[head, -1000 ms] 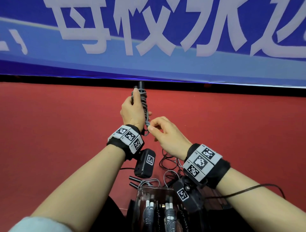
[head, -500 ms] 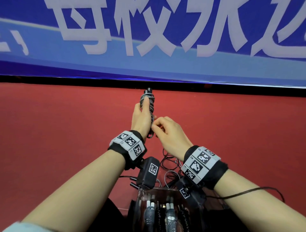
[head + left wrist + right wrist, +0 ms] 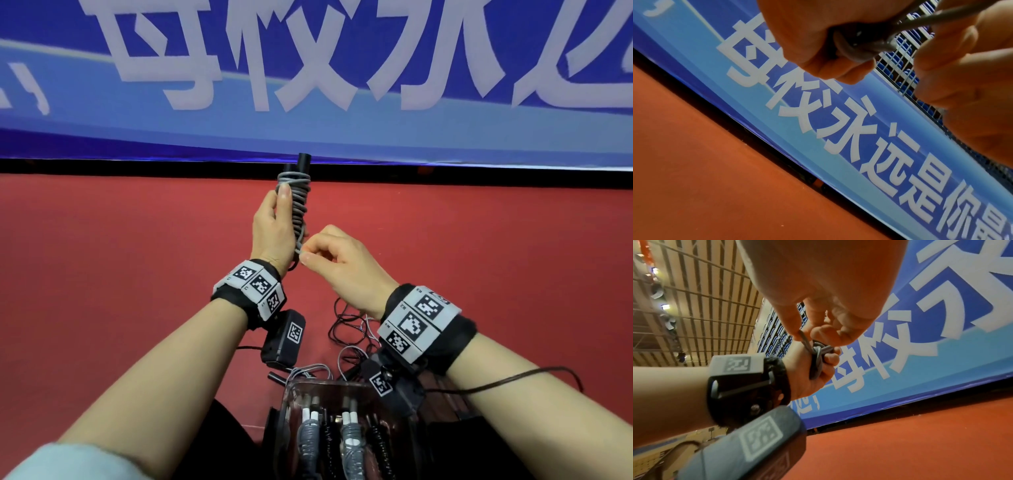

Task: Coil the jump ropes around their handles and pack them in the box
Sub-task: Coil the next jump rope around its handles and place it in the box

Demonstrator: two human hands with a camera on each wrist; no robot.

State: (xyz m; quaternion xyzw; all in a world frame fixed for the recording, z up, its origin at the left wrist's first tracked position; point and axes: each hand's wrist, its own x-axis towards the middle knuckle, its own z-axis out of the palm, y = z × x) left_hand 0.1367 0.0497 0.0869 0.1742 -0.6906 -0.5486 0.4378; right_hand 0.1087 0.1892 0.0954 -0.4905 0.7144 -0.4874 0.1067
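My left hand (image 3: 274, 229) grips the coiled jump rope (image 3: 297, 198); my right hand (image 3: 337, 263) pinches its loose end beside it. I judge this coil nearly finished, with packing into the box (image 3: 291, 404) below my wrists still left.

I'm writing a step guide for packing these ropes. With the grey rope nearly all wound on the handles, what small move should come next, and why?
Probably tuck the loose end under a coil. The left hand grips the black handles, wrapped in grey rope, while the right hand pinches the short rope end at the bundle's base. Securing it lets the bundle go into the clear box.
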